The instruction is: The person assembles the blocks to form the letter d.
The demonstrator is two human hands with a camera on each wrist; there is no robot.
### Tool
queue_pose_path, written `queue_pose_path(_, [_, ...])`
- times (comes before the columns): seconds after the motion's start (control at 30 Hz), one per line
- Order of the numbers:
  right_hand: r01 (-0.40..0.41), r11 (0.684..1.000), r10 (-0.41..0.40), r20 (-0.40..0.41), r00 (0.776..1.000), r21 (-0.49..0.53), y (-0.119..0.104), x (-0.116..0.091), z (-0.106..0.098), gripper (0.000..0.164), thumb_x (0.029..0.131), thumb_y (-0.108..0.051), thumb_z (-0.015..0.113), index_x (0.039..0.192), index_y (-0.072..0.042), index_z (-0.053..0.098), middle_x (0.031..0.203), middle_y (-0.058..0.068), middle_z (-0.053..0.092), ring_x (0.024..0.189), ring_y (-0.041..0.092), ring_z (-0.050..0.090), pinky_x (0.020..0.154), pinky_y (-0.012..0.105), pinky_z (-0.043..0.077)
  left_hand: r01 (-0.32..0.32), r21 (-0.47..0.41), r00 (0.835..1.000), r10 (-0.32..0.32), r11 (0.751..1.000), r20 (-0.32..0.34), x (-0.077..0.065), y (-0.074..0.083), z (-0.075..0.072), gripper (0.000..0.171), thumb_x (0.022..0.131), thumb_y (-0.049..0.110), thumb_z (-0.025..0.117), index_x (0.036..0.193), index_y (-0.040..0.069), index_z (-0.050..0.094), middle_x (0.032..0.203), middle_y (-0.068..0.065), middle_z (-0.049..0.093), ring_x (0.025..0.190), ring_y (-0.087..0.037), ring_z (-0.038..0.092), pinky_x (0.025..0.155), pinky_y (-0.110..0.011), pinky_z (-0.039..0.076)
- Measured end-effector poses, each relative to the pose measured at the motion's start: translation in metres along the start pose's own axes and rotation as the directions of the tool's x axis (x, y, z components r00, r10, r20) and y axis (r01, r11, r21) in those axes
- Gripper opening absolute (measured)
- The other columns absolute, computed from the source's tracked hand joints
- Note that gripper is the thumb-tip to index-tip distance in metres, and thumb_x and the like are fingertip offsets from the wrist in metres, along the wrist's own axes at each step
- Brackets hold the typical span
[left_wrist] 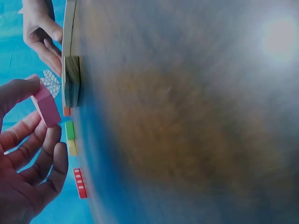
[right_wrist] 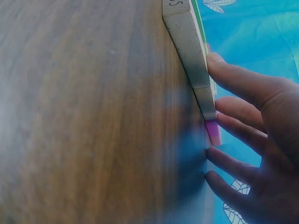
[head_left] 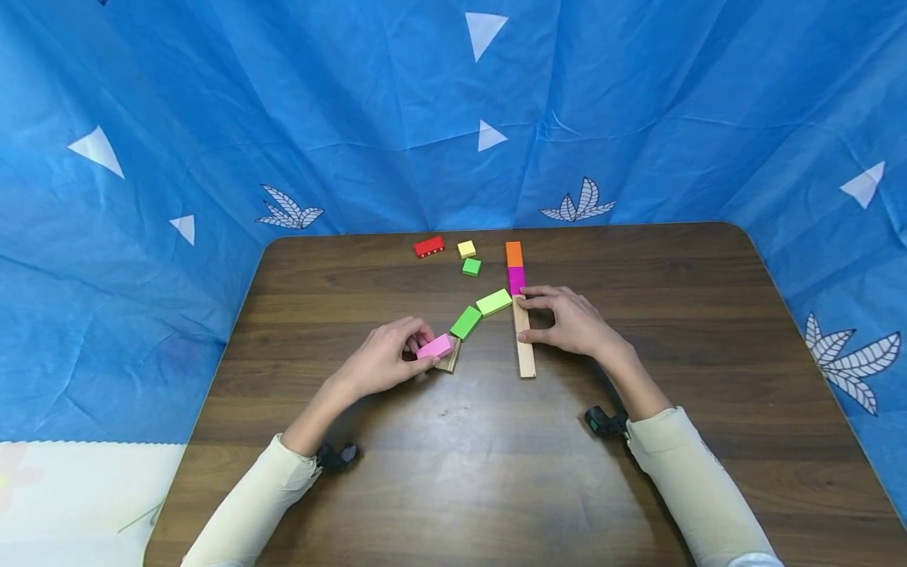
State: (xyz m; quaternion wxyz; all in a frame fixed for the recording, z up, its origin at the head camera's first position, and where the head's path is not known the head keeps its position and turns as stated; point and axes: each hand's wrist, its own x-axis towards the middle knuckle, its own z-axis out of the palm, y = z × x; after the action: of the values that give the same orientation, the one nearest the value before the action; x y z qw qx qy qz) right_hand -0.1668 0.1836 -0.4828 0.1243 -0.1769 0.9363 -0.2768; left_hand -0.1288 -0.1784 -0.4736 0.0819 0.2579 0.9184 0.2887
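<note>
My left hand [head_left: 388,354] pinches a pink block [head_left: 434,346] between thumb and fingers, above a bare wooden block [head_left: 450,358]. In the left wrist view the pink block [left_wrist: 46,106] is tilted. My right hand [head_left: 572,321] touches the strip of plain wooden blocks [head_left: 525,354] with its thumb and fingertips. A magenta block [head_left: 516,280] and an orange block [head_left: 513,253] continue this strip toward the back. Between the hands, a green block [head_left: 466,323] and a lime block [head_left: 494,302] form a slanting line from the bare block toward the strip.
At the back of the brown table [head_left: 680,488] lie a red block [head_left: 429,246], a small yellow block [head_left: 466,249] and a small green block [head_left: 471,267]. Behind the far edge hangs a blue patterned cloth [head_left: 397,94]. Black wrist devices are on both forearms.
</note>
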Motion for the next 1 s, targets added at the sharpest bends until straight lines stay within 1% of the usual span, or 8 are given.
queue_pose_path(0.1, [0.002, 1.0, -0.002, 0.0, 1.0, -0.003, 0.0, 0.0, 0.0, 0.073, 0.088, -0.045, 0.089, 0.151, -0.02, 0.064, 0.167, 0.004, 0.051, 0.151, 0.04, 0.045, 0.122, 0.076, 0.029, 0.029, -0.027, 1.0, -0.029, 0.999, 0.007, -0.008, 0.002, 0.001, 0.026, 0.091, 0.028, 0.087, 0.108, 0.019, 0.069, 0.094, 0.006, 0.071, 0.082, -0.008, 0.067, 0.073, -0.024, 0.054])
queue_pose_path(0.23, [0.0, 1.0, 0.0, 0.001, 1.0, -0.004, 0.0, 0.0, 0.0, 0.073, 0.088, -0.044, 0.089, 0.151, -0.019, 0.064, 0.167, 0.005, 0.051, 0.151, 0.04, 0.045, 0.122, 0.076, 0.029, 0.063, -0.042, 0.998, -0.062, 0.997, 0.021, -0.019, 0.006, 0.003, 0.027, 0.09, 0.03, 0.088, 0.105, 0.018, 0.069, 0.09, 0.007, 0.071, 0.076, -0.005, 0.065, 0.069, -0.023, 0.054])
queue_pose_path(0.4, [-0.002, 1.0, 0.002, 0.003, 1.0, -0.001, -0.001, -0.001, -0.001, 0.072, 0.088, -0.044, 0.089, 0.15, -0.018, 0.065, 0.167, 0.006, 0.051, 0.151, 0.041, 0.045, 0.122, 0.075, 0.03, 0.099, -0.04, 0.994, -0.097, 0.994, 0.054, -0.032, 0.013, 0.006, 0.029, 0.089, 0.031, 0.089, 0.103, 0.017, 0.067, 0.085, 0.008, 0.07, 0.071, -0.002, 0.063, 0.066, -0.021, 0.053])
queue_pose_path(0.5, [-0.001, 1.0, 0.001, 0.003, 1.0, -0.005, -0.001, -0.001, -0.001, 0.073, 0.088, -0.044, 0.089, 0.151, -0.018, 0.064, 0.167, 0.006, 0.051, 0.151, 0.041, 0.045, 0.122, 0.075, 0.03, 0.109, -0.026, 0.993, -0.107, 0.994, 0.057, -0.038, 0.017, 0.008, 0.031, 0.089, 0.031, 0.089, 0.104, 0.017, 0.066, 0.083, 0.009, 0.068, 0.069, -0.002, 0.061, 0.064, -0.021, 0.051])
queue_pose_path(0.6, [0.001, 1.0, -0.001, 0.001, 1.0, -0.008, -0.001, -0.001, -0.001, 0.073, 0.088, -0.044, 0.089, 0.151, -0.018, 0.064, 0.167, 0.007, 0.051, 0.151, 0.041, 0.045, 0.122, 0.076, 0.03, 0.116, 0.001, 0.992, -0.116, 0.993, 0.054, -0.041, 0.021, 0.01, 0.033, 0.088, 0.031, 0.09, 0.105, 0.016, 0.066, 0.084, 0.008, 0.068, 0.069, -0.003, 0.059, 0.063, -0.02, 0.05])
queue_pose_path(0.73, [0.002, 1.0, -0.002, -0.003, 1.0, -0.008, 0.0, 0.0, -0.001, 0.073, 0.088, -0.044, 0.089, 0.151, -0.018, 0.064, 0.167, 0.006, 0.051, 0.151, 0.041, 0.045, 0.122, 0.076, 0.03, 0.112, 0.028, 0.992, -0.113, 0.993, 0.057, -0.043, 0.024, 0.014, 0.035, 0.088, 0.032, 0.09, 0.106, 0.015, 0.065, 0.083, 0.005, 0.067, 0.067, -0.003, 0.056, 0.06, -0.02, 0.047])
queue_pose_path(0.87, [0.002, 1.0, -0.002, -0.001, 1.0, -0.009, 0.0, 0.001, 0.001, 0.073, 0.088, -0.046, 0.089, 0.151, -0.019, 0.064, 0.167, 0.006, 0.051, 0.151, 0.041, 0.045, 0.122, 0.075, 0.03, 0.108, 0.032, 0.991, -0.11, 0.994, 0.074, -0.045, 0.026, 0.019, 0.036, 0.088, 0.033, 0.09, 0.105, 0.015, 0.064, 0.081, 0.004, 0.066, 0.064, -0.002, 0.053, 0.058, -0.019, 0.044])
queue_pose_path(1.0, [0.001, 1.0, -0.001, 0.0, 1.0, -0.005, 0.0, 0.001, 0.001, 0.073, 0.088, -0.045, 0.089, 0.151, -0.018, 0.064, 0.167, 0.007, 0.051, 0.151, 0.042, 0.045, 0.122, 0.076, 0.029, 0.111, 0.036, 0.99, -0.114, 0.993, 0.08, -0.046, 0.028, 0.023, 0.039, 0.088, 0.035, 0.09, 0.107, 0.015, 0.063, 0.081, 0.004, 0.066, 0.063, -0.001, 0.053, 0.057, -0.019, 0.044])
